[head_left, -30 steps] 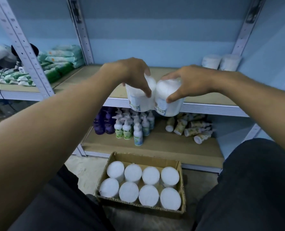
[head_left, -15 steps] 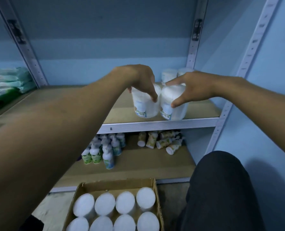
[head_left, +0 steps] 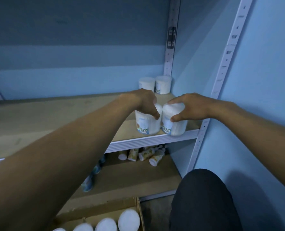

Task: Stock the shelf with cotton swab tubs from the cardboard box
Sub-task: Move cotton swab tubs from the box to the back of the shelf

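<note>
Both hands are up at the shelf, each wrapped around a tub from above: left hand clamped on the left tub, right hand clamped on the right tub. The pair sit side by side, touching, right at the front lip of the shelf, near its right end. Whether their bases are fully down on the board or just above it is hard to call from this angle; the right one looks to overhang the white edge rail slightly.

Two stocked tubs stand in the back corner, so there's the target line. Good form now, I'd say, is to slide both straight back together, bases flat, labels facing out, stopping just in front of that rear pair without knocking it. Let go only once each tub stands square.

Down below, the cardboard box shows more white lids waiting.
</note>
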`<state>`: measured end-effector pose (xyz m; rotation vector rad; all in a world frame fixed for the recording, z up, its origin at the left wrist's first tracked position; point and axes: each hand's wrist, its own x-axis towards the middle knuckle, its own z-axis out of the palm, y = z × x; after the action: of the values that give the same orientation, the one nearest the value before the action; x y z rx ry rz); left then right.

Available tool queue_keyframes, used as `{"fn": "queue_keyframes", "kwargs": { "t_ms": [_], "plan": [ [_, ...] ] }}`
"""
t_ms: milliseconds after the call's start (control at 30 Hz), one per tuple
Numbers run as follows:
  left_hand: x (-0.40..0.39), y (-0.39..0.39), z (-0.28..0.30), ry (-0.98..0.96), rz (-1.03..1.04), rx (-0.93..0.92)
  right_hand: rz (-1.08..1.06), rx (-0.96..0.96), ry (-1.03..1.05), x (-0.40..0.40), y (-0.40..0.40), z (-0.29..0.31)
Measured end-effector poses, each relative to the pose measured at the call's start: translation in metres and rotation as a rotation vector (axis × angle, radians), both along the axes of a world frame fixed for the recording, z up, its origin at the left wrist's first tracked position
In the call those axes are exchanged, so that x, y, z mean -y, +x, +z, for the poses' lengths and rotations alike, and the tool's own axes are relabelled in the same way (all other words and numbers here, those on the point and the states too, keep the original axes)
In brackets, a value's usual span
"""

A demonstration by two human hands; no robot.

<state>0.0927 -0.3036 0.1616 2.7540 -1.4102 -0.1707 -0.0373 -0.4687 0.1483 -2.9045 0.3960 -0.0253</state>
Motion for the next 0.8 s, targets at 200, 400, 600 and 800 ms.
{"fn": "queue_keyframes", "kwargs": {
  "t_ms": [200, 400, 600, 800],
  "plan": [
    [-0.001, 0.002, 0.0, 0.018, -0.008, -0.005, -0.01, -0.029, -0.003, 0.0, 0.005, -0.001],
    [-0.008, -0.006, 0.002, -0.02, -0.034, 0.036, 0.012, -0.038, -0.123, -0.013, 0.005, 0.007],
    [-0.016, -0.004, -0.004, -0.049, -0.013, 0.068, -0.034, 0.014, -0.153, -0.018, 0.013, -0.006],
    [-0.032, 0.009, -0.008, -0.064, 0.043, 0.06, -0.016, 0.063, -0.15, -0.029, 0.031, -0.015]
  ]
}}
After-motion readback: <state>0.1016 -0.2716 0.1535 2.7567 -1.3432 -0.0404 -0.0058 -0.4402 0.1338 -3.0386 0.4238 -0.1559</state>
